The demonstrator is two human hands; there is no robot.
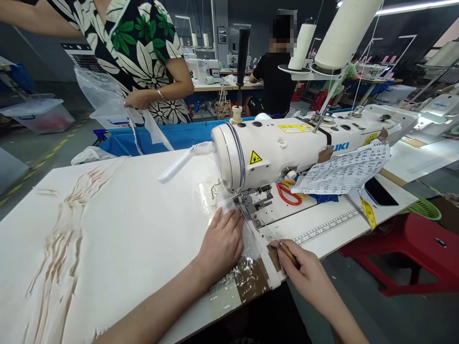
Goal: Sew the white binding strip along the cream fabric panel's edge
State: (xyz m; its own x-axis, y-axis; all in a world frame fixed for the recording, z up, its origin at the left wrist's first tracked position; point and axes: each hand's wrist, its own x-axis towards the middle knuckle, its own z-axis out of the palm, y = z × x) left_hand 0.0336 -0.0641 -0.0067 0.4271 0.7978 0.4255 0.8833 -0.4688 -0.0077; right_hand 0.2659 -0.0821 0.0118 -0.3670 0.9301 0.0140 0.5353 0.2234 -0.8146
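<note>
My left hand (pixel 224 236) lies flat with its fingers stretched forward, pressing on thin white fabric (pixel 225 200) beside the presser foot of the sewing machine (pixel 265 148). A sheer strip of this fabric (pixel 250 239) runs down toward the table's front edge. In my right hand (pixel 304 272) is an awl (pixel 289 254) with a wooden handle, its thin metal shaft pointing up toward the metal guide (pixel 256 205) at the foot. A rolled white piece (pixel 176 165) sticks out behind the machine head. The needle tip cannot be made out.
Pale gathered strips (pixel 59 248) lie on the left of the white table (pixel 143 239). Red-handled scissors (pixel 289 195), a handwritten sheet (pixel 346 168), a phone (pixel 380 192) and a yellow tape measure (pixel 368 213) are on the right. Across the table a person (pixel 139 52) holds white fabric.
</note>
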